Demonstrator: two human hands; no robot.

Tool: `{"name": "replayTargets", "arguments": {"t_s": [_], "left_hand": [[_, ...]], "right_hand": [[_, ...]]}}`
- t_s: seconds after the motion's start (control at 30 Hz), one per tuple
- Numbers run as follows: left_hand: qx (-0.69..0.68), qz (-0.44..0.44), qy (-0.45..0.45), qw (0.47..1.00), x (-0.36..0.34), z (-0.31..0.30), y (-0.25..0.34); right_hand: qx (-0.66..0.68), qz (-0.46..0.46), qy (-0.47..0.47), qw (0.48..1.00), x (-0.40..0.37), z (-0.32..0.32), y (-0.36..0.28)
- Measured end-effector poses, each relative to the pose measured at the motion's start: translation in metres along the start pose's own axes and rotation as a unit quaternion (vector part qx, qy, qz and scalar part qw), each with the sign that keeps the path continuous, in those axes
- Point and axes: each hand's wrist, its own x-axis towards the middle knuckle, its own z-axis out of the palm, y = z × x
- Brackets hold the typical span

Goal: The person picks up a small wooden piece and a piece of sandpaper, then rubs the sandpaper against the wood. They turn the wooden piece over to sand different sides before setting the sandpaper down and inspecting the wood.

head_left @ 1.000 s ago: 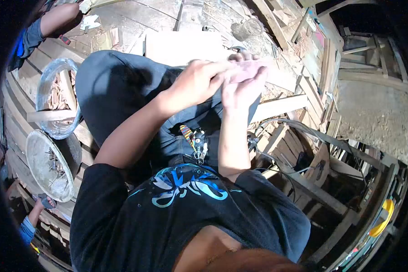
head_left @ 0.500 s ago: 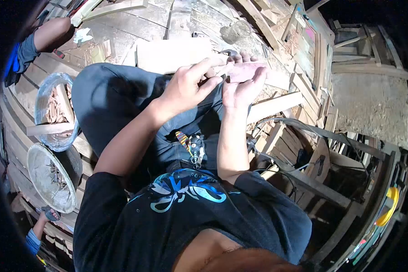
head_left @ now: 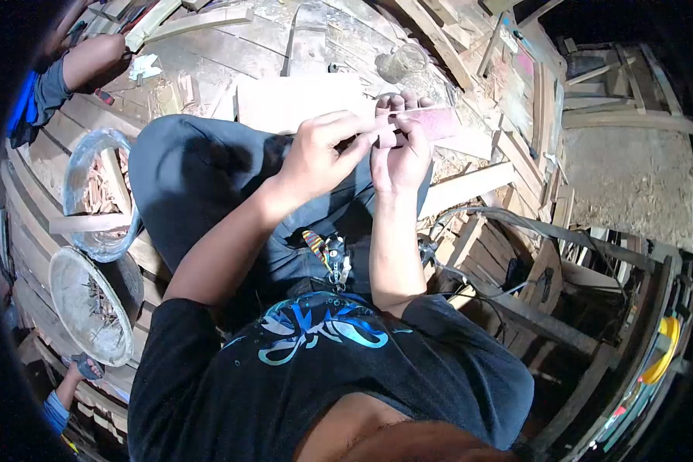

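A flat pinkish strip (head_left: 431, 122) lies across my right hand (head_left: 400, 158), whose thumb and fingers hold it from both sides. To its left, my left hand (head_left: 316, 154) pinches a small pale piece (head_left: 377, 125) against the strip's near end; the piece is partly hidden by the fingers. Both hands are close together above my crossed legs. Behind them a bright white board (head_left: 296, 100) lies at the knee.
Two basins stand at the left, a blue-rimmed one (head_left: 73, 185) with wood scraps and a grey one (head_left: 58, 308). Lengths of wood (head_left: 470, 189) and a cable (head_left: 547, 229) are at the right. Another person's knee (head_left: 92, 61) shows at upper left, another person's hand (head_left: 91, 367) at lower left.
My right thumb has moved left and bent inward over the strip. More of the strip's far end shows. The whole view has shifted slightly.
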Motion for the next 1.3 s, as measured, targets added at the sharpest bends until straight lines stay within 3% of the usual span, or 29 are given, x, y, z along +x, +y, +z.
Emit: {"name": "replayTargets", "arguments": {"t_s": [0.1, 0.13, 0.23, 0.27, 0.37, 0.6, 0.63, 0.7, 0.73, 0.87, 0.97, 1.0, 1.13, 1.3], "left_hand": [[-0.083, -0.131, 0.007, 0.988, 0.001, 0.000, 0.011], [-0.046, -0.147, -0.017, 0.988, 0.002, -0.003, 0.012], [-0.034, -0.082, -0.034, 0.995, 0.000, 0.001, -0.003], [0.019, -0.119, -0.084, 0.989, -0.002, -0.001, -0.006], [0.008, -0.108, -0.074, 0.991, -0.003, 0.002, -0.007], [-0.058, -0.204, -0.122, 0.970, -0.004, 0.007, -0.009], [-0.077, -0.155, -0.082, 0.981, -0.004, 0.009, -0.008], [-0.079, -0.165, -0.083, 0.980, -0.006, 0.010, -0.013], [-0.100, -0.102, -0.050, 0.988, -0.004, 0.012, -0.014], [-0.068, -0.193, -0.108, 0.973, -0.007, 0.008, -0.010], [-0.046, -0.160, -0.102, 0.981, -0.004, 0.006, -0.008], [-0.042, -0.164, -0.116, 0.979, -0.006, 0.008, -0.012], [-0.113, -0.240, -0.095, 0.960, -0.010, 0.012, -0.016], [-0.058, -0.224, -0.073, 0.970, -0.006, 0.013, -0.012]], "right_hand": [[0.008, -0.014, -0.012, 1.000, 0.001, 0.002, -0.002], [0.027, -0.013, -0.016, 0.999, 0.002, 0.002, -0.002], [0.027, -0.013, -0.015, 0.999, 0.004, 0.001, -0.002], [-0.006, -0.023, -0.027, 0.999, 0.004, 0.001, -0.002], [-0.023, -0.030, -0.028, 0.999, 0.002, 0.002, 0.002], [0.015, -0.022, -0.011, 1.000, 0.006, 0.000, 0.004], [0.003, -0.024, -0.015, 1.000, 0.005, 0.002, 0.002], [0.002, -0.031, -0.015, 0.999, 0.003, 0.005, 0.001], [0.006, -0.034, -0.019, 0.999, 0.003, 0.003, 0.001], [0.003, -0.039, -0.048, 0.998, 0.006, -0.003, 0.006], [0.002, -0.031, -0.032, 0.999, 0.006, 0.004, 0.006], [-0.032, -0.046, -0.042, 0.998, 0.005, 0.003, 0.006], [0.045, -0.012, -0.064, 0.997, 0.004, 0.003, 0.007], [0.062, -0.003, -0.062, 0.996, 0.007, 0.002, 0.010]]}}
